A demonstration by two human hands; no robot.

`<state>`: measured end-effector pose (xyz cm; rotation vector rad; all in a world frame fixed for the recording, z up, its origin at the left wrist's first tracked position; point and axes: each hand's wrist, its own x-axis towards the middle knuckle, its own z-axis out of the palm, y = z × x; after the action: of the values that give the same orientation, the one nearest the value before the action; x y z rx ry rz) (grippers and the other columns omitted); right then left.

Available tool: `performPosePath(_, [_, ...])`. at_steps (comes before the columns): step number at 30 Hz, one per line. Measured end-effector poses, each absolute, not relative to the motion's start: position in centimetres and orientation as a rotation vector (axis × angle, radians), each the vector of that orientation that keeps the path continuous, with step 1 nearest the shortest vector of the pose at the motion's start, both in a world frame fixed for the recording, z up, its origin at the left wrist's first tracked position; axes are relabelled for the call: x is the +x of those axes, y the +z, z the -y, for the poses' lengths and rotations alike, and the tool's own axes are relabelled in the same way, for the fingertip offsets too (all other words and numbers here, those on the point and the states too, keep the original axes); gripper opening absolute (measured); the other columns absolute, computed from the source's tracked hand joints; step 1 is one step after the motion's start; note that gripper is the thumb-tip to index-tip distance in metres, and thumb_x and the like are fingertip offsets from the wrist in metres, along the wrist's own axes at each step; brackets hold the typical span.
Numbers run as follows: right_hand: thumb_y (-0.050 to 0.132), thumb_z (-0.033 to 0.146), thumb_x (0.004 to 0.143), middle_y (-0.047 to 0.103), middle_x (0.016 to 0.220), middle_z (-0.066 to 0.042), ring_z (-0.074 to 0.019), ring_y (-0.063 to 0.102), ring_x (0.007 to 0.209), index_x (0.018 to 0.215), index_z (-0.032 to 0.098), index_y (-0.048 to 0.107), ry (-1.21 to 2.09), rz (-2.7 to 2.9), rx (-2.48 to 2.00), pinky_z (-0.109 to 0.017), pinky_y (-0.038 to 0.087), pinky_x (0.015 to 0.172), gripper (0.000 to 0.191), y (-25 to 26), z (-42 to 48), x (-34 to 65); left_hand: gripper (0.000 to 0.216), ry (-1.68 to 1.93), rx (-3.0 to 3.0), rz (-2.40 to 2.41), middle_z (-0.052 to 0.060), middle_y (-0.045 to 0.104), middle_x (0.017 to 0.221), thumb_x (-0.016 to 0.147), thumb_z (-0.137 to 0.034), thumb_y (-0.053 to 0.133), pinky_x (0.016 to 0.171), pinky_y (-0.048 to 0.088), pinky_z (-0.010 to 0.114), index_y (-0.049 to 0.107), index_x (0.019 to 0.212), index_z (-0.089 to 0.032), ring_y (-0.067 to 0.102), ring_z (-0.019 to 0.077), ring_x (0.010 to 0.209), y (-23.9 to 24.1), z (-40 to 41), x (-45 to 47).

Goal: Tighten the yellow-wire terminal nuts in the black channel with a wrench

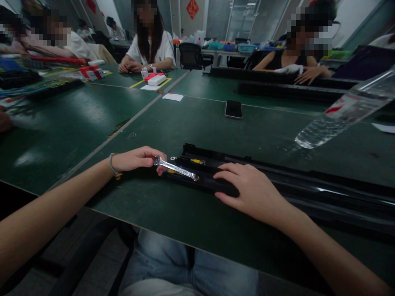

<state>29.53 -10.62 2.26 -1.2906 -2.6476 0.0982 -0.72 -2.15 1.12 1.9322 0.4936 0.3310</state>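
A long black rail (pixel 308 187) lies across the green table (pixel 173 123) in front of me. My left hand (pixel 137 159) pinches the end of a small silver wrench (pixel 175 167), whose other end rests on the rail's left end. Yellow and silver fittings (pixel 197 161) show inside the rail there. My right hand (pixel 247 191) lies flat on the rail just right of the wrench, fingers stretched out and pressing down.
A black phone (pixel 233 109) lies further back on the table. A clear plastic water bottle (pixel 345 111) stands at the right. Other people sit at the far side with more black rails (pixel 277 88), papers (pixel 173 97) and red-white boxes (pixel 156 79).
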Motion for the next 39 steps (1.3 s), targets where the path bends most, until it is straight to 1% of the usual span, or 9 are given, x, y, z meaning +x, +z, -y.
performPosePath(14, [0.05, 0.04, 0.076, 0.056, 0.111, -0.005, -0.0216, 0.05, 0.098, 0.101, 0.02, 0.059, 0.092, 2.649, -1.301, -0.038, 0.039, 0.081, 0.032, 2.09, 10.54, 29.52, 0.049, 0.335, 1.885, -0.52, 0.008, 0.056, 0.076, 0.08, -0.056, 0.043, 0.068, 0.047, 0.029, 0.058, 0.083, -0.01, 0.054, 0.0181, 0.072, 1.01, 2.34, -0.81])
performPosePath(39, [0.05, 0.04, 0.076, 0.056, 0.111, -0.005, -0.0214, 0.051, 0.098, 0.1, 0.021, 0.058, 0.08, 2.647, -1.299, -0.037, 0.039, 0.08, 0.031, 2.13, 10.6, 29.52, 0.05, 0.325, 1.939, -0.492, 0.008, 0.057, 0.075, 0.079, -0.058, 0.043, 0.069, 0.045, 0.029, 0.059, 0.083, -0.011, 0.054, 0.0181, 0.072, 1.29, 2.38, -0.56])
